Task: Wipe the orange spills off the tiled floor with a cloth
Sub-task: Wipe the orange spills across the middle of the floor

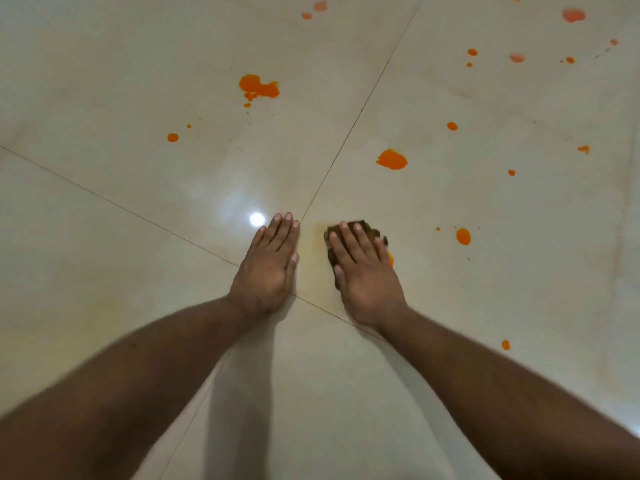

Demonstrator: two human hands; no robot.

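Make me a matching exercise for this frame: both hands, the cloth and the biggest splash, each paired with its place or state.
1. left hand
2. right hand
3. cloth
4. largest orange splash

A. far side of the floor, untouched
B. flat on bare tile
C. pressing down on the cloth
D. brown, under a palm

Pairs: 1-B, 2-C, 3-D, 4-A

Glossy cream tiled floor (104,237), crossed by thin dark grout lines meeting between the two hands. Scattered with orange spills: a large blotch (258,86) far left of centre, another (391,159) ahead to the right, a small oval drop (463,236) right of the cloth, many smaller dots beyond. Dark brown cloth (356,228) flat on the tile under the right hand (367,271), a pale yellowish smear just beside it. Left hand (270,261) flat on the tile, fingers straight.
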